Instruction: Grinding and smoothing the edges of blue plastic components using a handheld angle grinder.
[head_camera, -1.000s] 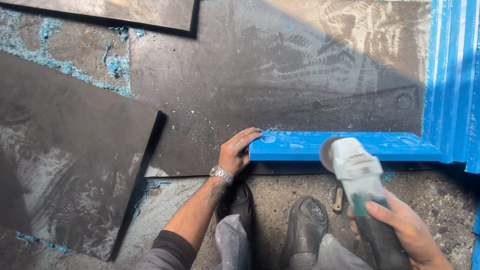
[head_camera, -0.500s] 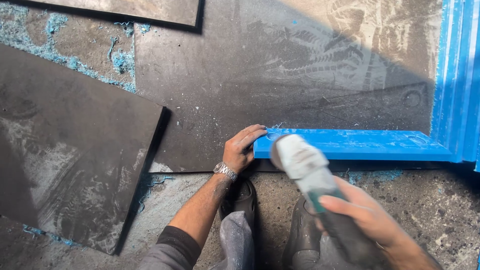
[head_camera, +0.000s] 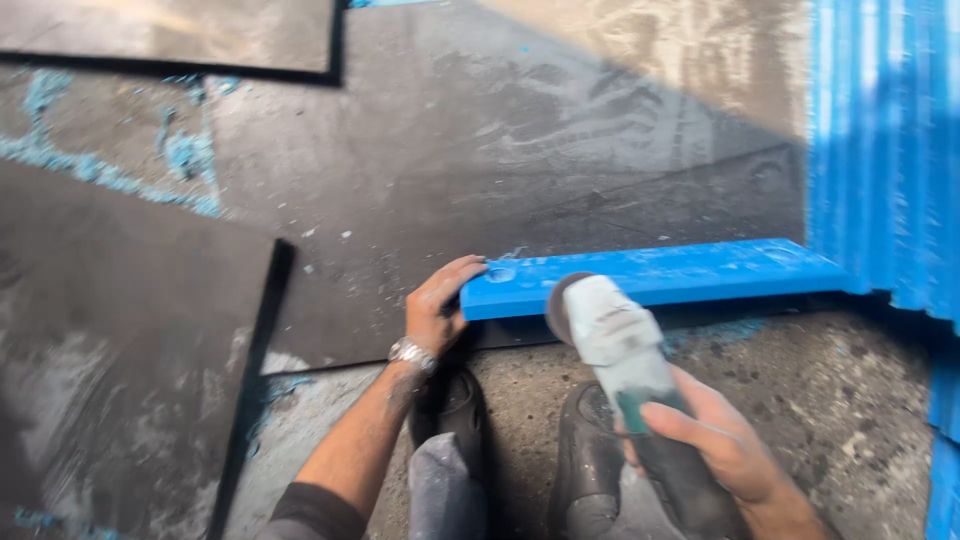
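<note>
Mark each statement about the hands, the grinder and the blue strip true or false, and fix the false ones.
1. The left hand rests on the end of the flat blue painted strip. True.
2. The right hand holds a grey angle grinder. True.
3. The left wrist is bare. False: it wears a metal wristwatch.
4. The strip lies on grass. False: it lies on a dark metal sheet.

Hard daylight, soft frame

I'm seeing sun striking the dark sheet (head_camera: 520, 190) at upper right while shadow is covering the rest; motion blur is smearing the grinder (head_camera: 620, 335) and the blue corrugated panel (head_camera: 880, 150) at the edge.
</note>
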